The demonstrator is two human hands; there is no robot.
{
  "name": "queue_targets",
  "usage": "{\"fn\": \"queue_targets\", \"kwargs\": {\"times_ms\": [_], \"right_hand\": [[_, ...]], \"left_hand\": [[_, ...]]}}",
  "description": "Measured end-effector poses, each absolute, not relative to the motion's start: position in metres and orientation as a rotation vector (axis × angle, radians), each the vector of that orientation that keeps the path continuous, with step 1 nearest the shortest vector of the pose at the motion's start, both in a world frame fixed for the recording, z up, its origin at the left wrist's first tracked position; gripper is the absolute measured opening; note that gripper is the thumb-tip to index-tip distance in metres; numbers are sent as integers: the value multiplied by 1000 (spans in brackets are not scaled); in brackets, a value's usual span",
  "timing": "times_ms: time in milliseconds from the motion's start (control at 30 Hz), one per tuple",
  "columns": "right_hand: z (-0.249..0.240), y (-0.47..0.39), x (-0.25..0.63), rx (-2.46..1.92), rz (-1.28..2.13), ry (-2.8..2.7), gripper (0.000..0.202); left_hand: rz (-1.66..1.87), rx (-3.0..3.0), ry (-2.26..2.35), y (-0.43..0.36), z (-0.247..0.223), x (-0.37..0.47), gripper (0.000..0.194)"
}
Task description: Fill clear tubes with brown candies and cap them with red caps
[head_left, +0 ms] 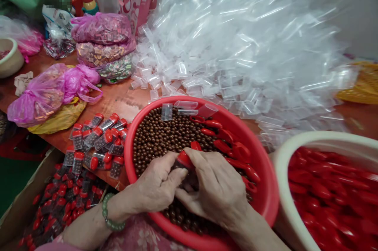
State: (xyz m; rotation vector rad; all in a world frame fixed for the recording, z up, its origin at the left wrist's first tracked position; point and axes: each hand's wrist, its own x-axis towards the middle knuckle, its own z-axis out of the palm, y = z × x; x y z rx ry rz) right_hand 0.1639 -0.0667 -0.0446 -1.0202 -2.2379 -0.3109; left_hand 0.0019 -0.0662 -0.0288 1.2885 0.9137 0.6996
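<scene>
A small red-capped container, partly hidden, is held above the red basin. Inside, glossy brown balls lie heaped, red lids rightward.

Bare hands, green beaded bracelet, pink sleeve, pink floral clothing

We identify a red basin, dark-brown balls, red plastic caps and colourless plastic tubes. We note a cream plastic tub, a green beaded bracelet, a reddish-brown tabletop and a pink-and-white patterned carrier bag.
</scene>
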Motion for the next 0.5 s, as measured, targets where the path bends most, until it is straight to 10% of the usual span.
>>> {"fn": "queue_targets", "kwargs": {"times_ms": [300,500], "right_hand": [[-40,-74,178,-1025,79,-2416,61],[-54,-47,225,-1396,192,-2261,42]], "left_hand": [[830,1220,945,-87,-27,-11,40],[1094,1483,1796,-90,-33,-98,45]]}}
